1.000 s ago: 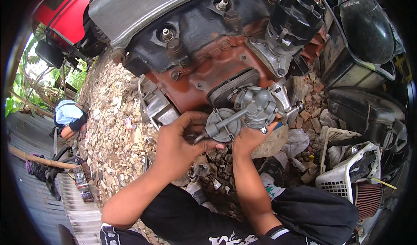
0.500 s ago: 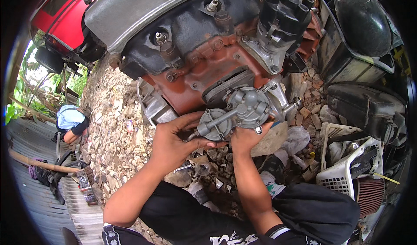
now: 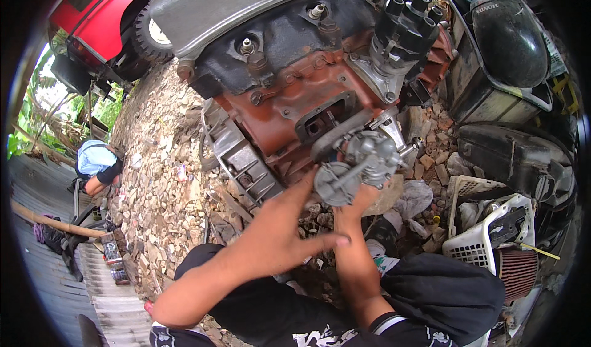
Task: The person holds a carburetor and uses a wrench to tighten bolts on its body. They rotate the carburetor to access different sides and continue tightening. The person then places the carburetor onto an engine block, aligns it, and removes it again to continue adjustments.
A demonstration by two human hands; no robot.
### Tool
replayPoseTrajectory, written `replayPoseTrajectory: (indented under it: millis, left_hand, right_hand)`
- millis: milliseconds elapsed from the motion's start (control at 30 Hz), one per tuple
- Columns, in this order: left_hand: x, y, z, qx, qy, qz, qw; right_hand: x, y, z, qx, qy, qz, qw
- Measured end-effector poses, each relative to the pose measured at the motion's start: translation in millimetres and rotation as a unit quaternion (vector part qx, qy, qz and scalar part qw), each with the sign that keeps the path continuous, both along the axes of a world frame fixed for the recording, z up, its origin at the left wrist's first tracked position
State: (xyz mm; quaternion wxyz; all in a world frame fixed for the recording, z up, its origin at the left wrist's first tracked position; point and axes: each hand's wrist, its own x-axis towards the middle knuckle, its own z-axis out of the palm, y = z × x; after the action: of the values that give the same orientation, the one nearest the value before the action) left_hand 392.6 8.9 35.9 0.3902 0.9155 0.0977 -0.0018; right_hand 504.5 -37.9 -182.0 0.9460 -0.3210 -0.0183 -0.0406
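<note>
A grey metal fuel pump (image 3: 357,168) is in my right hand (image 3: 356,206), whose fingers are mostly hidden beneath it. Along the pump's far side runs a thick dark flange (image 3: 338,133), tilted and apart from the engine. Behind it an oval opening (image 3: 318,124) shows in the side of the orange-red engine block (image 3: 271,122). My left hand (image 3: 280,227) is empty, with thumb and fingers spread, just left of the pump. Whether its fingertips touch the pump's edge I cannot tell.
Spark plugs (image 3: 247,46) and a black distributor cap (image 3: 403,33) top the engine. At right stand a white plastic basket (image 3: 471,248), a ribbed filter (image 3: 517,274) and a black case (image 3: 514,159). Stones (image 3: 160,187) cover the ground. Another person (image 3: 97,162) crouches far left.
The fuel pump and its flange have come off the engine's side, rightward and toward me, uncovering the oval opening. My left hand has let go and spread. The view has shifted slightly.
</note>
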Motion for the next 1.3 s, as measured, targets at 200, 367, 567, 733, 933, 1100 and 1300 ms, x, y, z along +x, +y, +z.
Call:
replayPoseTrajectory:
  millis: [200, 367, 567, 733, 933, 1100, 1300]
  left_hand:
    - [-23, -2, -1, -0.079, -0.072, 0.093, 0.99]
    - [-50, -25, -36, -0.185, -0.186, 0.237, 0.935]
    - [-55, -13, -19, -0.309, -0.241, 0.223, 0.893]
    - [-74, -1, 7, -0.319, -0.26, 0.241, 0.879]
    - [-107, 0, 19, -0.381, -0.246, 0.258, 0.853]
    - [-131, 6, 25, -0.384, -0.236, 0.252, 0.856]
    - [-149, 6, 33, -0.24, -0.246, 0.202, 0.917]
  right_hand:
    - [-32, -28, -21, 0.194, 0.101, 0.157, 0.963]
    - [-49, -34, 40, 0.342, 0.041, 0.359, 0.868]
    - [-86, -32, 86, 0.298, -0.028, 0.461, 0.835]
    - [-99, -31, 109, 0.285, -0.081, 0.519, 0.802]
    - [-115, -33, 108, 0.229, -0.01, 0.546, 0.806]
    - [-129, -34, 114, 0.167, 0.004, 0.508, 0.845]
    - [-150, -36, 137, 0.182, -0.016, 0.442, 0.878]
